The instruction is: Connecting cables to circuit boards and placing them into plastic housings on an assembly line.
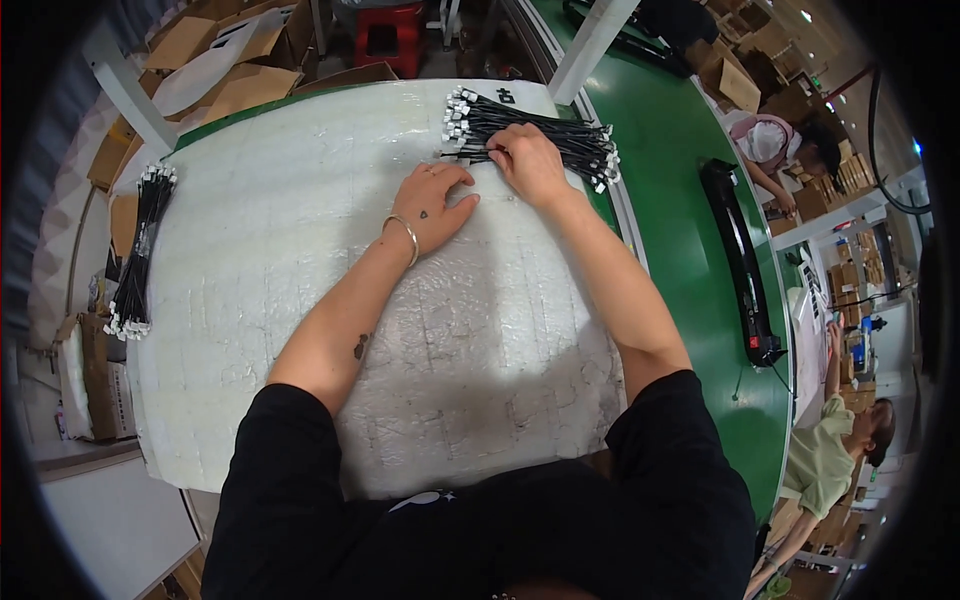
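A pile of black cables (545,127) with white connectors at both ends lies at the far right of the white, plastic-covered tabletop (330,200). My right hand (532,163) is over the pile's near edge, its thumb and fingers pinched on a black cable (466,155) that sticks out to the left. Just left of it, my left hand (432,205) rests low over the cover, fingers bent and thumb apart, with nothing visible in it. Part of the cable is hidden under my right fingers.
Another bundle of black cables (145,250) lies along the table's left edge. To the right runs a green conveyor belt (690,240) carrying a long black part (738,260). White posts (592,50) rise at the far corners. Two people work beyond the belt. Cardboard boxes (240,60) stand behind.
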The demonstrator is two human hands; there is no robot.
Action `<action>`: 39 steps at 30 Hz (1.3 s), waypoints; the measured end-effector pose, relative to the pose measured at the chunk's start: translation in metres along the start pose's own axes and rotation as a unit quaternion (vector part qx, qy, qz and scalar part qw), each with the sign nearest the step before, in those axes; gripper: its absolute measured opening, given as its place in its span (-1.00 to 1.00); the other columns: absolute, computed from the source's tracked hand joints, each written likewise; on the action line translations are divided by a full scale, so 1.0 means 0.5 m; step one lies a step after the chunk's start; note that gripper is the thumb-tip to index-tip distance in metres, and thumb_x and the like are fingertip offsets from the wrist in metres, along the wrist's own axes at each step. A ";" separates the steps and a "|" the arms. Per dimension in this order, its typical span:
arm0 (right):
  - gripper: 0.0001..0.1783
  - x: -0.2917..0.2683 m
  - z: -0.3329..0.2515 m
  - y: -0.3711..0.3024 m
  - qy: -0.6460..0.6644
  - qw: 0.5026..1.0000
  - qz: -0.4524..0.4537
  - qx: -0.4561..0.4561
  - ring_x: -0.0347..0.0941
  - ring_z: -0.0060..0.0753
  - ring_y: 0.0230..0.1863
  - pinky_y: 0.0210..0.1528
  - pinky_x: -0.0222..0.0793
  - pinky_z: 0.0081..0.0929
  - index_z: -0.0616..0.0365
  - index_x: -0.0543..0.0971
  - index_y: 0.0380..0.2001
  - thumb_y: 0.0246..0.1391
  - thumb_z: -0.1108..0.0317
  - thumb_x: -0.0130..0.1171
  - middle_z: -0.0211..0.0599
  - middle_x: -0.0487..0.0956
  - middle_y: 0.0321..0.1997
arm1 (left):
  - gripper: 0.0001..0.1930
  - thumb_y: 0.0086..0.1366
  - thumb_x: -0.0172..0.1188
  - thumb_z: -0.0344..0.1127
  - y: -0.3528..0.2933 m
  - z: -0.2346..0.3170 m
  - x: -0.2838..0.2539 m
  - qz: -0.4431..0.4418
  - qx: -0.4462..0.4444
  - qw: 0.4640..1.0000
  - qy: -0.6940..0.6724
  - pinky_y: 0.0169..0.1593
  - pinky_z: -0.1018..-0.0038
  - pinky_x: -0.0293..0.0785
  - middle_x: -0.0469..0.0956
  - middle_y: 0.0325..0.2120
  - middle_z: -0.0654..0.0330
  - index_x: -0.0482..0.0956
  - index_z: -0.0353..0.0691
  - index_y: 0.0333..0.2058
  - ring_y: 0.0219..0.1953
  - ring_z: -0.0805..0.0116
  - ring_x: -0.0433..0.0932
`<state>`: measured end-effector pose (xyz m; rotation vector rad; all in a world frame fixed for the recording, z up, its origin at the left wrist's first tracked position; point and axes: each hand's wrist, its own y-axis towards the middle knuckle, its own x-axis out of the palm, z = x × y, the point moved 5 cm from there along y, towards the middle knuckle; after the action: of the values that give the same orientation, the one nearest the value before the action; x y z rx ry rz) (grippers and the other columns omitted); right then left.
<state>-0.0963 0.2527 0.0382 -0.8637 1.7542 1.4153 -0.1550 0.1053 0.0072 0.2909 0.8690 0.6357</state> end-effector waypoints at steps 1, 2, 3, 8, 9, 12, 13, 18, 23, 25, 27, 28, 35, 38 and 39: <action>-0.93 0.011 -0.002 0.003 0.008 1.000 -0.002 -0.003 0.47 -0.18 -0.22 -0.21 0.41 -0.26 0.06 0.60 -0.49 -0.11 0.42 0.15 -0.28 0.57 -0.40 | -0.78 0.08 0.19 -0.28 -0.006 -0.007 -0.009 0.011 0.007 1.000 0.011 -0.01 0.32 0.31 0.53 -0.26 0.11 0.52 -0.18 -0.27 -0.13 0.12 0.42; -0.91 0.027 -0.013 0.009 -0.003 1.000 0.022 -0.022 0.48 -0.17 -0.23 -0.21 0.41 -0.25 0.04 0.61 -0.48 -0.09 0.37 0.14 -0.25 0.57 -0.39 | -0.79 0.06 0.20 -0.29 -0.018 -0.020 -0.018 0.006 0.003 1.000 0.026 -0.03 0.30 0.32 0.53 -0.28 0.10 0.52 -0.17 -0.29 -0.15 0.11 0.43; -0.89 0.040 -0.026 0.014 -0.010 0.998 0.045 -0.045 0.50 -0.15 -0.25 -0.22 0.42 -0.23 0.03 0.61 -0.46 -0.07 0.33 0.13 -0.23 0.58 -0.38 | -0.80 0.05 0.20 -0.29 -0.024 -0.034 -0.019 0.002 -0.007 0.999 0.043 -0.05 0.28 0.33 0.53 -0.29 0.09 0.52 -0.16 -0.31 -0.18 0.10 0.44; -0.72 0.018 0.131 -0.011 0.089 0.995 0.044 0.000 0.52 -0.23 -0.33 -0.28 0.43 -0.36 0.14 0.57 -0.24 0.18 0.29 -0.12 -0.14 0.58 -0.29 | -0.79 -0.02 0.18 -0.13 0.007 -0.071 0.128 0.158 0.078 0.984 0.017 -0.06 0.21 0.34 0.54 -0.36 0.03 0.56 -0.08 -0.43 -0.21 0.12 0.48; -0.81 -0.044 0.230 -0.037 0.324 0.909 0.257 -0.046 0.50 -0.26 -0.24 -0.14 0.42 -0.46 0.26 0.55 -0.20 0.16 0.49 0.00 -0.15 0.56 -0.26 | -0.78 -0.01 0.17 -0.13 0.053 -0.021 0.131 0.039 0.081 0.996 0.005 0.01 0.23 0.30 0.56 -0.37 0.08 0.57 -0.05 -0.39 -0.17 0.17 0.48; -0.80 -0.079 0.001 -0.077 0.050 0.975 0.197 -0.086 0.51 -0.25 -0.22 -0.11 0.40 -0.45 0.29 0.52 -0.17 0.10 0.51 0.11 -0.12 0.55 -0.22 | -0.73 -0.03 0.20 -0.13 -0.014 -0.036 0.074 0.070 -0.025 0.997 0.012 0.05 0.30 0.30 0.58 -0.30 0.16 0.58 -0.07 -0.33 -0.13 0.19 0.49; -0.79 -0.056 -0.037 -0.082 0.079 0.978 0.159 -0.107 0.50 -0.20 -0.20 -0.09 0.38 -0.43 0.29 0.52 -0.18 0.09 0.53 0.11 -0.12 0.55 -0.21 | -0.71 -0.03 0.21 -0.14 -0.016 -0.046 0.063 0.074 -0.018 0.997 -0.009 0.03 0.30 0.33 0.58 -0.29 0.14 0.58 -0.09 -0.31 -0.13 0.17 0.49; -0.82 -0.101 -0.113 -0.079 0.098 0.968 0.214 -0.087 0.50 -0.12 -0.27 -0.18 0.40 -0.36 0.21 0.56 -0.32 -0.06 0.59 0.09 -0.16 0.57 -0.30 | -0.63 0.04 0.16 -0.40 -0.040 -0.032 0.012 0.037 -0.122 0.959 -0.252 -0.21 0.42 0.49 0.56 -0.44 0.19 0.51 -0.12 -0.11 -0.33 0.39 0.54; -0.81 -0.083 -0.073 -0.062 0.154 0.980 0.110 -0.056 0.47 -0.16 -0.24 -0.17 0.35 -0.29 0.15 0.52 -0.34 -0.12 0.55 0.13 -0.26 0.55 -0.31 | -0.69 0.10 0.27 -0.29 -0.022 -0.005 -0.032 0.039 -0.148 0.965 -0.211 -0.24 0.52 0.47 0.59 -0.46 0.19 0.53 -0.19 -0.16 -0.39 0.46 0.55; -0.76 -0.137 -0.098 -0.045 0.134 0.977 0.159 -0.037 0.46 -0.17 -0.25 -0.18 0.34 -0.31 0.10 0.54 -0.31 -0.15 0.55 0.13 -0.29 0.54 -0.33 | -0.71 0.11 0.26 -0.30 -0.008 -0.008 -0.017 0.000 -0.123 0.969 -0.214 -0.25 0.53 0.46 0.60 -0.46 0.19 0.53 -0.19 -0.17 -0.39 0.47 0.55; -0.71 -0.206 -0.124 -0.044 0.194 0.940 0.265 -0.093 0.44 -0.23 -0.26 -0.19 0.33 -0.35 0.03 0.55 -0.29 -0.19 0.51 0.14 -0.34 0.52 -0.35 | -0.73 0.13 0.24 -0.31 -0.004 0.004 -0.009 0.006 -0.126 0.976 -0.175 -0.27 0.53 0.44 0.60 -0.45 0.18 0.53 -0.19 -0.18 -0.39 0.47 0.55; -0.71 -0.201 -0.116 -0.053 0.190 0.940 0.270 -0.083 0.44 -0.23 -0.26 -0.19 0.33 -0.35 0.03 0.55 -0.29 -0.19 0.51 0.14 -0.34 0.52 -0.35 | -0.76 0.13 0.23 -0.33 -0.003 -0.003 0.002 0.020 -0.111 0.973 -0.199 -0.31 0.54 0.43 0.60 -0.46 0.19 0.54 -0.19 -0.19 -0.39 0.50 0.54; -0.70 -0.159 -0.114 -0.103 0.082 0.904 0.374 -0.187 0.40 -0.33 -0.25 -0.22 0.25 -0.32 -0.17 0.55 -0.37 -0.34 0.19 0.22 -0.45 0.47 -0.36 | -0.85 0.22 0.05 -0.33 0.007 0.012 0.024 -0.025 -0.048 0.998 0.042 -0.42 0.33 0.38 0.54 -0.51 0.01 0.52 -0.28 -0.34 -0.46 0.35 0.51; -0.86 -0.075 -0.130 -0.073 0.129 0.933 0.310 -0.132 0.44 -0.26 -0.27 -0.21 0.32 -0.30 -0.06 0.53 -0.60 -0.37 0.24 0.22 -0.40 0.51 -0.41 | -0.79 0.28 0.04 -0.37 -0.029 -0.037 0.002 -0.016 -0.088 0.965 -0.247 -0.10 0.49 0.40 0.56 -0.24 0.14 0.52 -0.35 -0.18 -0.21 0.40 0.49; -0.87 -0.026 -0.106 -0.073 0.044 0.971 0.221 -0.078 0.43 -0.29 -0.31 -0.24 0.32 -0.31 -0.06 0.50 -0.65 -0.39 0.24 0.20 -0.43 0.48 -0.49 | -0.75 0.32 0.02 -0.36 -0.012 -0.028 -0.001 -0.037 -0.085 0.983 -0.159 -0.07 0.48 0.40 0.55 -0.20 0.11 0.49 -0.38 -0.12 -0.17 0.40 0.49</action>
<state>-0.0647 0.1952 0.0386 -0.6450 2.0080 1.8458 -0.1638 0.1003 -0.0039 0.1969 0.5123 0.5715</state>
